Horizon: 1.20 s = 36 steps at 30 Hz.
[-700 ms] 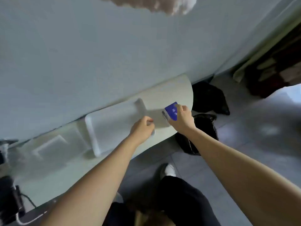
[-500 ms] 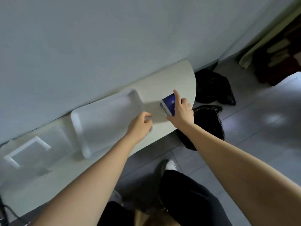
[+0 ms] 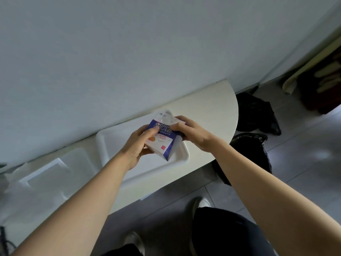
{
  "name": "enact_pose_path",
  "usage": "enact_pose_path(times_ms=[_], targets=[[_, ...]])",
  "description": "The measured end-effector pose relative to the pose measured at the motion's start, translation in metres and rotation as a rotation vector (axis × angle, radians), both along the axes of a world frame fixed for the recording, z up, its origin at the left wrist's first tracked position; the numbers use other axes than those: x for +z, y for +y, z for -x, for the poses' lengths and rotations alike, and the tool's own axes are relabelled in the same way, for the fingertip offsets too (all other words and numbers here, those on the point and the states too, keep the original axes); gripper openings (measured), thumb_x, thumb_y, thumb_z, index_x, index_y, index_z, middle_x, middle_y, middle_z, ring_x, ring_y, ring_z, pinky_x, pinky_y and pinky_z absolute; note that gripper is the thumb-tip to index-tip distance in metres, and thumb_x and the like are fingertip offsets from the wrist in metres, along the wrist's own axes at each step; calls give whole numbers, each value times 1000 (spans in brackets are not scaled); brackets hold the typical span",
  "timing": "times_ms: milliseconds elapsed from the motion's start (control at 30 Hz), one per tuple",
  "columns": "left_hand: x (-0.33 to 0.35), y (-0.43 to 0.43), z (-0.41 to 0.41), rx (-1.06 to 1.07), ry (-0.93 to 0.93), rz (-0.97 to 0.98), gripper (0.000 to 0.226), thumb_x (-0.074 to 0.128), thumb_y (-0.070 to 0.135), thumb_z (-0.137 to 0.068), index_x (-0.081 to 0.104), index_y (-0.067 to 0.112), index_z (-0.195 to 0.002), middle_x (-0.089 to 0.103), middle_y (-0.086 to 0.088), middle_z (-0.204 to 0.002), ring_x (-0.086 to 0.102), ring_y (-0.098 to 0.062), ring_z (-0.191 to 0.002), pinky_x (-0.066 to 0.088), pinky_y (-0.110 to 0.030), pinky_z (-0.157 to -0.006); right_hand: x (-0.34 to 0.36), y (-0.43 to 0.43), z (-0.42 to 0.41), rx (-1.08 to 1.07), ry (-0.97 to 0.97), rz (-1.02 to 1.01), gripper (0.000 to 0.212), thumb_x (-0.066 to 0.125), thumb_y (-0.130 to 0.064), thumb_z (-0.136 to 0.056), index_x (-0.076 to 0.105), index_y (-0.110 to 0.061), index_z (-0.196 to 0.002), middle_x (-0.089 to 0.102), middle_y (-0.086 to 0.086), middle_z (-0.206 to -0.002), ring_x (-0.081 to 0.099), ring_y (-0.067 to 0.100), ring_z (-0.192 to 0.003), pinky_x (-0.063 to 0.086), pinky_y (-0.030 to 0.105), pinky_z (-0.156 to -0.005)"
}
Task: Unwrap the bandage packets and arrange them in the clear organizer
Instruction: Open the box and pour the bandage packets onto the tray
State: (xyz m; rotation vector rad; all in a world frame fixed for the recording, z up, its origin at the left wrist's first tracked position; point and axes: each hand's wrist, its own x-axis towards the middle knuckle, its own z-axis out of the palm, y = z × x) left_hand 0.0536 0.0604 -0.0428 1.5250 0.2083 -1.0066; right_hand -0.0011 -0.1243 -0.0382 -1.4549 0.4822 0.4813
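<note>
Both hands hold one blue and white bandage box [image 3: 163,145] in the air, just above the white tray [image 3: 181,157] that lies on the pale worktop [image 3: 212,111]. The box is tilted, with one lower corner pointing down to the tray, but not touching it as far as I can see. The left grip [image 3: 139,145] is curled round the left side of the box, with the thumb on its printed face. The right grip [image 3: 191,134] is curled round the upper right end, with its fingers pinching at the top edge. The box is therefore between the two grips. A piece of clear film [image 3: 165,117] stands up from the top of the box. The clear organizer [image 3: 55,163] lies on the worktop left of the tray, well apart from the box. Black bags [image 3: 256,111] lie on the floor at the right.
</note>
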Motion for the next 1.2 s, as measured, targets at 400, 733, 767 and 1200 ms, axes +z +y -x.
enact_pose_path(times_ms=[400, 733, 767, 1200], targets=[[-59, 48, 5, 349, -426, -167, 45, 64, 54, -68, 58, 32, -108, 71, 7, -82, 67, -11, -85, 50, -32, -76, -65, 70, -46, -21, -698, 771, 19, 67, -34, -84, 57, -21, -93, 70, -7, -81, 61, 16, -69, 51, 32, -65], [-92, 52, 10, 410, -605, -245, 49, 62, 58, -63, 55, 33, -104, 70, 8, -90, 65, -12, -89, 51, -34, -84, -98, 84, -56, -8, -857, 874, 14, 51, -22, -96, 56, -10, -92, 64, -3, -80, 59, 19, -71, 46, 35, -63], [-93, 54, 12, 404, -606, -226, 49, 63, 55, -62, 55, 33, -105, 70, 10, -89, 66, -12, -89, 50, -32, -82, -98, 85, -57, -61, -816, 790, 12, 50, -21, -96, 54, -11, -92, 63, -2, -76, 58, 19, -70, 46, 34, -64], [-80, 70, 42, 273, -510, 95, 37, 65, 34, -68, 62, 29, -104, 68, 4, -91, 60, -3, -61, 50, -18, -57, -90, 49, -55, -418, -433, 268, 37, 43, -45, -96, 45, -12, -111, 61, 6, -100, 60, 20, -91, 48, 42, -86]])
